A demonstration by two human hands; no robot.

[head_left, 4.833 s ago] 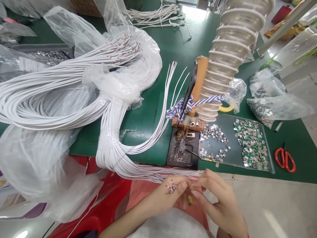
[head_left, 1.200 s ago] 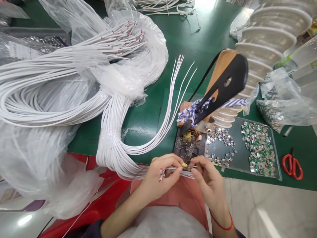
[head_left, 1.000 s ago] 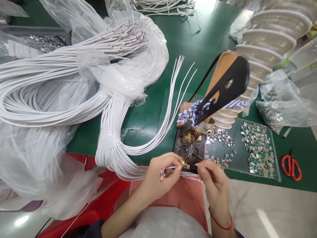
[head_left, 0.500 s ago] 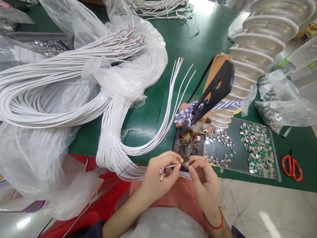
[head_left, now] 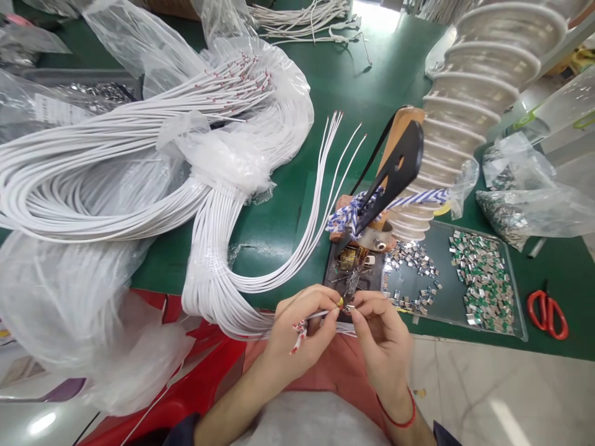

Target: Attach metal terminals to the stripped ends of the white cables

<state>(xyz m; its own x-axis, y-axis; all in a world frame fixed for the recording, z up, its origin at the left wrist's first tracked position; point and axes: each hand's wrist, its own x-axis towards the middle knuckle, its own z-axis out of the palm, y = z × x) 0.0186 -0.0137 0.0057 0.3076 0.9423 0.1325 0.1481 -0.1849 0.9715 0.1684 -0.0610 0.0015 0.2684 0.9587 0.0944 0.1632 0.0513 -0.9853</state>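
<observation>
My left hand (head_left: 304, 328) pinches the end of a thin white wire (head_left: 320, 314) at the table's front edge, with a few more wire ends curled under its fingers. My right hand (head_left: 379, 325) meets it fingertip to fingertip, pinching a tiny metal piece (head_left: 349, 306) at the wire's tip. The wire comes from a big bundle of white wires (head_left: 218, 260) that loops across the green table (head_left: 279, 217). Just beyond my fingers sits a small dark soldering stand (head_left: 353, 272).
A grey tray (head_left: 511, 291) of small metal and green parts lies to the right, red scissors (head_left: 547, 313) beyond it. A ribbed clear hose (head_left: 469, 87) and a wooden-handled tool (head_left: 395, 161) stand behind. Clear plastic bags (head_left: 69, 310) cover the left side.
My right hand drew a little away from the wire tip, then came back to meet my left fingertips. The view shifted slightly; the wire bundle has not moved.
</observation>
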